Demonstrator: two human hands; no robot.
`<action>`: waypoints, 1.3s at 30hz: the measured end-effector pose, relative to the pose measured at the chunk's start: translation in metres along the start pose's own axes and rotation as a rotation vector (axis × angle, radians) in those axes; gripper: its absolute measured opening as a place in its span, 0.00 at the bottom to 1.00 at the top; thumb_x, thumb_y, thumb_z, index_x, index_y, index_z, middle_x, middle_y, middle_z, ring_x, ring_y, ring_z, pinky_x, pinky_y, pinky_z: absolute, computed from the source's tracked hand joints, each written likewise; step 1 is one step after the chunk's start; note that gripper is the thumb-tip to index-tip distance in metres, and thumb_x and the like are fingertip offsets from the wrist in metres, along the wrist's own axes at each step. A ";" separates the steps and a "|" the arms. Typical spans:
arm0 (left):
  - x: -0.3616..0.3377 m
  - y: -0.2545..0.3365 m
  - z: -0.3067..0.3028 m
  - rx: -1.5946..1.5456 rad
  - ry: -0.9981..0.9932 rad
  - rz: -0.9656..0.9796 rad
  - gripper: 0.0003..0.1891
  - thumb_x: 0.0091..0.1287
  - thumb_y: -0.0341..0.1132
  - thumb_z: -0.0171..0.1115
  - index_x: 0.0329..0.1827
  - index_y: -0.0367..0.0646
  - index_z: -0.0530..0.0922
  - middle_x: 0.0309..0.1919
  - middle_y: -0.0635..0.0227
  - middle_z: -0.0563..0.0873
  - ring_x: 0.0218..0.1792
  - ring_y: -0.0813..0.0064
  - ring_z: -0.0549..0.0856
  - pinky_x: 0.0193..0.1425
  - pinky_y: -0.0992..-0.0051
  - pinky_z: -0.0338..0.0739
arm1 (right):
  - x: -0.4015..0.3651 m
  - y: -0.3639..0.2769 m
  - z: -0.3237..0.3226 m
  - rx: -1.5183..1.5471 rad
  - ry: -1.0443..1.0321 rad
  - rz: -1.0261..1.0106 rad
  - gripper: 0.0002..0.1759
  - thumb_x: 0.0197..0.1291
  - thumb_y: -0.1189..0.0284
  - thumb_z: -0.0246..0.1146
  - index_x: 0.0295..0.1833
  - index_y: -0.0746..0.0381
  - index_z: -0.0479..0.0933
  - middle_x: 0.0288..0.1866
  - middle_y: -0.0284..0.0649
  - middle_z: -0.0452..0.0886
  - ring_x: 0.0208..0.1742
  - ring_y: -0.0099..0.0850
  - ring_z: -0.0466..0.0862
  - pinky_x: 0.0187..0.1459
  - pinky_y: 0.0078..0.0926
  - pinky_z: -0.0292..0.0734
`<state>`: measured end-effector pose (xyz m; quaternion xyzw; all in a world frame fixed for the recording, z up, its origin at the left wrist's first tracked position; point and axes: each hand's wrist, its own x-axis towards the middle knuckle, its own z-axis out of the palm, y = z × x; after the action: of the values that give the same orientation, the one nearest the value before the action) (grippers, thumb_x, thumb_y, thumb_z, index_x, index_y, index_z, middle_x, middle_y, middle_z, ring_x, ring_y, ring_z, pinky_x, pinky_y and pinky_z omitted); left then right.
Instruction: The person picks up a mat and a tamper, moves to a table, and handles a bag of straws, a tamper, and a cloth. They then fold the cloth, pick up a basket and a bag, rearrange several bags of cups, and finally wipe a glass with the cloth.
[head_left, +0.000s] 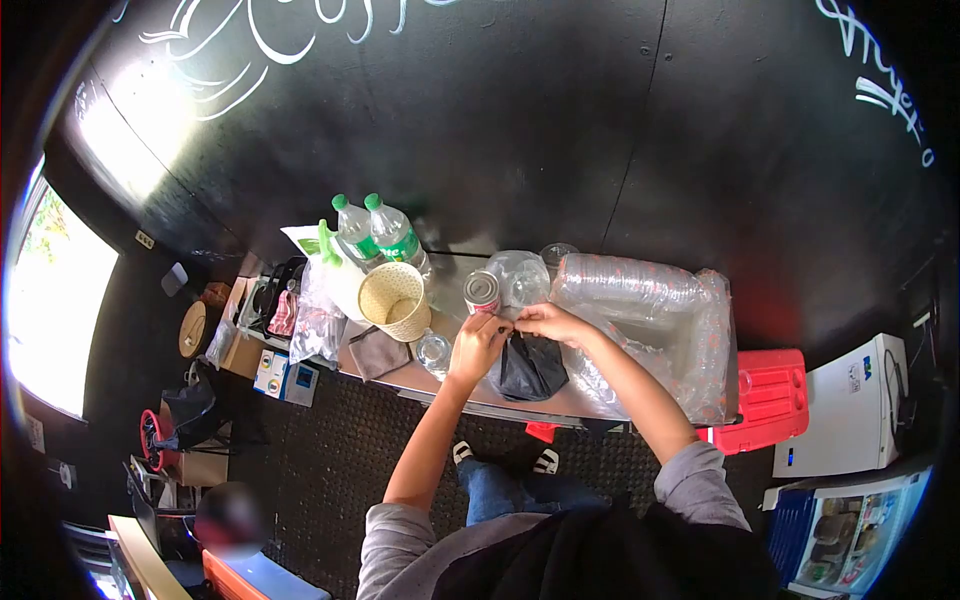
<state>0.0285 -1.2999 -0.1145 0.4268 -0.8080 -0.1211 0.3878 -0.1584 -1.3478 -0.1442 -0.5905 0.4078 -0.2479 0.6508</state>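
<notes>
A black plastic bag (532, 368) stands near the front edge of the counter, bunched and full-looking. My left hand (480, 345) is closed at the bag's gathered top, and my right hand (550, 324) pinches the same top from the other side. The fingers of both hands nearly meet there. What the bag contains is hidden. Just behind my left hand is a tin can (482, 288), its metal lid facing up. A clear plastic container (520, 276) sits behind the bag, and a clear cup (433, 352) is left of my left hand.
Left on the counter are a woven basket (393, 305), a folded brown cloth (380, 354) and two green-capped bottles (396, 236). Long sleeves of stacked clear plastic (630, 282) cover the right side. A red cooler (770, 400) stands beyond the counter's right end, beside a white freezer (845, 405).
</notes>
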 end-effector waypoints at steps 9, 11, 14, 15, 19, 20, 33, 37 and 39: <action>-0.007 -0.004 0.012 0.056 0.150 -0.010 0.06 0.50 0.27 0.64 0.31 0.42 0.77 0.29 0.66 0.83 0.36 0.64 0.81 0.55 0.64 0.66 | 0.020 0.010 0.020 0.104 0.451 0.011 0.04 0.52 0.73 0.63 0.30 0.62 0.79 0.24 0.30 0.79 0.25 0.19 0.73 0.28 0.19 0.66; -0.017 -0.004 0.013 0.086 0.105 -0.031 0.06 0.50 0.26 0.64 0.31 0.42 0.77 0.29 0.66 0.83 0.36 0.64 0.81 0.55 0.64 0.66 | 0.031 0.030 0.010 -0.022 0.584 -0.039 0.05 0.51 0.72 0.63 0.28 0.63 0.79 0.26 0.35 0.82 0.29 0.22 0.78 0.32 0.24 0.71; -0.031 -0.009 0.015 0.121 0.038 -0.073 0.06 0.50 0.27 0.64 0.31 0.43 0.77 0.28 0.66 0.84 0.36 0.65 0.81 0.55 0.64 0.66 | 0.039 0.053 0.000 -0.146 0.649 -0.022 0.06 0.51 0.71 0.64 0.28 0.62 0.78 0.26 0.38 0.82 0.29 0.28 0.81 0.33 0.28 0.73; -0.037 -0.012 0.017 0.124 0.012 -0.095 0.06 0.51 0.28 0.64 0.31 0.43 0.77 0.28 0.67 0.84 0.36 0.65 0.82 0.55 0.63 0.65 | 0.036 0.050 0.001 -0.297 0.707 -0.011 0.05 0.49 0.71 0.63 0.27 0.61 0.77 0.27 0.39 0.82 0.31 0.32 0.82 0.34 0.30 0.73; -0.049 -0.017 0.018 0.240 -0.097 -0.177 0.06 0.51 0.30 0.64 0.32 0.45 0.77 0.27 0.67 0.84 0.36 0.66 0.82 0.56 0.63 0.64 | 0.029 0.048 0.005 -0.639 0.783 0.013 0.02 0.45 0.74 0.60 0.26 0.59 0.74 0.29 0.40 0.81 0.36 0.41 0.81 0.36 0.37 0.74; -0.049 -0.014 0.017 0.260 -0.138 -0.194 0.06 0.51 0.31 0.64 0.32 0.46 0.77 0.27 0.67 0.84 0.36 0.67 0.82 0.56 0.63 0.63 | 0.027 0.048 0.005 -0.638 0.771 0.010 0.02 0.43 0.76 0.59 0.26 0.59 0.74 0.31 0.39 0.81 0.38 0.41 0.81 0.37 0.38 0.74; -0.045 0.011 0.012 0.355 -0.234 -0.161 0.29 0.46 0.35 0.69 0.55 0.49 0.71 0.43 0.66 0.78 0.51 0.63 0.75 0.60 0.59 0.59 | -0.054 0.030 -0.007 -0.641 0.647 -0.482 0.24 0.51 0.72 0.64 0.53 0.64 0.66 0.52 0.51 0.69 0.55 0.47 0.71 0.53 0.36 0.69; -0.037 0.035 0.031 0.113 -0.109 -0.157 0.24 0.50 0.33 0.68 0.52 0.42 0.74 0.40 0.63 0.79 0.44 0.66 0.79 0.56 0.67 0.68 | -0.140 0.034 -0.024 -0.544 0.754 -0.368 0.32 0.50 0.70 0.67 0.59 0.64 0.62 0.54 0.50 0.67 0.58 0.48 0.69 0.57 0.38 0.65; -0.044 0.032 0.065 -0.424 -0.243 -0.363 0.18 0.56 0.33 0.67 0.48 0.39 0.76 0.35 0.64 0.82 0.38 0.72 0.82 0.46 0.74 0.74 | -0.178 0.052 -0.040 -0.556 0.839 -0.274 0.36 0.47 0.67 0.70 0.60 0.64 0.61 0.55 0.51 0.67 0.59 0.48 0.68 0.58 0.39 0.65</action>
<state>-0.0235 -1.2549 -0.1643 0.4561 -0.7158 -0.4045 0.3406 -0.2970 -1.2177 -0.1514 -0.6386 0.6030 -0.4287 0.2116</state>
